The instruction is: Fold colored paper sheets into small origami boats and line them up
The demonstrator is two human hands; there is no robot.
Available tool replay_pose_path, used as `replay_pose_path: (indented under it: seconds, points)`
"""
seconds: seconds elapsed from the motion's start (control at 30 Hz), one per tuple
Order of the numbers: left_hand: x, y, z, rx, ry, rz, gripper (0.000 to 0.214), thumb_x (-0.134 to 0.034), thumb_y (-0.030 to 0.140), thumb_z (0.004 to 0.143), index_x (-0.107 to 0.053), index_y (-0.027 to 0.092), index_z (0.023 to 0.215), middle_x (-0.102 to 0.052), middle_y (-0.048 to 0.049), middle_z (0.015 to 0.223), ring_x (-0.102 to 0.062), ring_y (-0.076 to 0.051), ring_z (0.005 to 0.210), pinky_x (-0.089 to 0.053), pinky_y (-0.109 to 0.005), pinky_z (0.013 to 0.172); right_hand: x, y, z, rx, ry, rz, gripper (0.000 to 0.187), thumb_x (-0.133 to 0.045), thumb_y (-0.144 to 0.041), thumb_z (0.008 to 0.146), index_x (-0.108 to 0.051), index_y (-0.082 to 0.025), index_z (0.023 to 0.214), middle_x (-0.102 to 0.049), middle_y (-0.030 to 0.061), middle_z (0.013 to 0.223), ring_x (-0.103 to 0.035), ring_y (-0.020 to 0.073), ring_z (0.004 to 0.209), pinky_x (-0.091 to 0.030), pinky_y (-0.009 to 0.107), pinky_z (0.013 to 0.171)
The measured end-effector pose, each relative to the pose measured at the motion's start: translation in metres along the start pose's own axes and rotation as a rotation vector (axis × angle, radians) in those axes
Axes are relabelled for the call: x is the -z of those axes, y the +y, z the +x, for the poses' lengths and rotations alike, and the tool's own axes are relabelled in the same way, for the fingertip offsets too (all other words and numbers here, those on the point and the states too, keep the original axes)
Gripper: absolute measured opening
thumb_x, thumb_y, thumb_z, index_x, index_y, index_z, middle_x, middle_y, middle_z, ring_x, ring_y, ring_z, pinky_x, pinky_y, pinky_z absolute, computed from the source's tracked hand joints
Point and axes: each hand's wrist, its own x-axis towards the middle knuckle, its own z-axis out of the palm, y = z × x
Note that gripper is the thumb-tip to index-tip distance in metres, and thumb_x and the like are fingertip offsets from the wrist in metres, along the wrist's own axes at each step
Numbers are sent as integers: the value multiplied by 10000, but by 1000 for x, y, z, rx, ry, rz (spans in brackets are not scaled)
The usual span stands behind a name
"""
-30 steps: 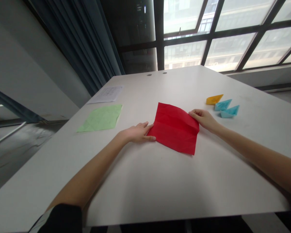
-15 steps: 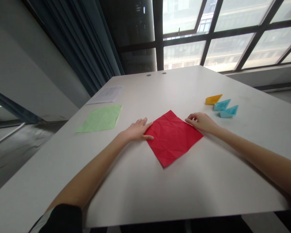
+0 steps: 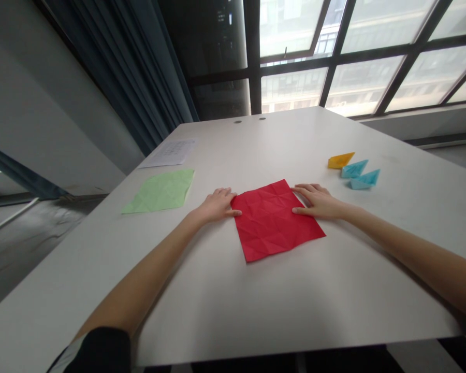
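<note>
A creased square of red paper (image 3: 275,223) lies flat on the white table in front of me. At its left edge rests my left hand (image 3: 218,204), thumb on the sheet and the other fingers stretched beside the upper left corner. My right hand (image 3: 317,201) is at the right edge with thumb and fingers apart, the thumb lying on the paper. Neither hand grips the sheet. Beyond my right hand stand one yellow folded paper boat (image 3: 340,160) and two light blue paper boats (image 3: 354,169).
A creased light green paper sheet (image 3: 161,191) lies to the left, with a printed white sheet (image 3: 171,153) behind it. The white table (image 3: 233,305) reaches back toward the windows (image 3: 295,93). A blue curtain (image 3: 140,67) hangs at the left.
The red paper has turned clockwise, from a diamond to a more square-on position. My right hand has opened from a pinch and its thumb now lies on the sheet.
</note>
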Motion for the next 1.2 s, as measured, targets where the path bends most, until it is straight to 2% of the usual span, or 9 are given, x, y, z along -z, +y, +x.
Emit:
replay_pose_path:
  seconds: [0.13, 0.27, 0.47, 0.57, 0.7, 0.8, 0.87, 1.07, 1.2]
  points:
    - [-1, -1, 5, -85, 48, -104, 601, -592, 522, 694, -507, 182, 1182, -445, -145, 1309, -356, -317, 1237, -273, -431, 1013, 0, -1, 0, -15, -6, 2, 787, -406, -707, 719, -384, -221, 1337, -379, 120, 1388, -321, 376, 1239, -291, 530, 978]
    - [0, 6, 6, -187, 87, -331, 474, -623, 388, 694, -526, 162, 1099, -574, -107, 1129, -518, -259, 1057, -370, -369, 934, -1, 1, 0, -18, 12, 28, 754, -432, -695, 715, -420, -224, 1304, -405, 114, 1369, -336, 369, 1230, -294, 523, 980]
    - [-5, 13, 7, -213, 190, -627, 451, -595, 262, 711, -450, 196, 1133, -575, -56, 1112, -553, -207, 1002, -411, -339, 893, 0, 6, 2, -59, 83, 162, 684, -571, -617, 663, -476, -232, 1221, -522, 105, 1258, -398, 351, 1180, -324, 509, 961]
    - [-8, 14, 10, -219, 252, -761, 439, -595, 253, 716, -444, 183, 1122, -577, -63, 1074, -575, -188, 957, -433, -323, 859, 2, 7, 4, -95, 108, 331, 685, -627, -561, 640, -445, -235, 1214, -596, 86, 1152, -523, 289, 1012, -397, 472, 887]
    - [-12, 13, 15, -165, 295, -980, 515, -639, 282, 694, -404, 175, 1140, -613, -51, 943, -608, -177, 863, -466, -323, 799, 0, 9, 6, -118, 95, 555, 826, -675, -515, 614, -320, -225, 1301, -632, 62, 1061, -564, 173, 684, -473, 397, 728]
    - [-14, 13, 18, -156, 348, -1179, 580, -687, 284, 656, -380, 176, 1136, -629, -46, 913, -623, -174, 834, -481, -322, 785, -1, 9, 7, -135, 123, 614, 960, -722, -470, 573, -239, -222, 1366, -617, 66, 1058, -588, 189, 749, -492, 365, 701]
    - [-14, 14, 19, -150, 379, -1281, 614, -710, 280, 636, -369, 182, 1138, -639, -41, 897, -632, -173, 817, -490, -322, 775, 0, 7, 6, -123, 125, 678, 969, -733, -436, 573, -236, -220, 1376, -618, 65, 1023, -598, 209, 817, -503, 358, 708]
    - [-10, 18, 17, -102, 397, -1417, 774, -758, 248, 589, -318, 191, 1223, -662, -40, 879, -645, -180, 811, -494, -347, 793, 4, 1, 6, -117, 93, 946, 813, -714, -316, 626, -319, -215, 1330, -636, 15, 785, -621, 199, 765, -533, 346, 635]
    - [-12, 14, 16, -28, 265, -1409, 817, -780, 254, 558, -334, 173, 1238, -665, -64, 893, -648, -206, 798, -504, -376, 756, 4, 2, 8, -52, 136, 882, 497, -674, -353, 674, -550, -186, 1126, -673, 47, 894, -627, 203, 803, -521, 372, 734]
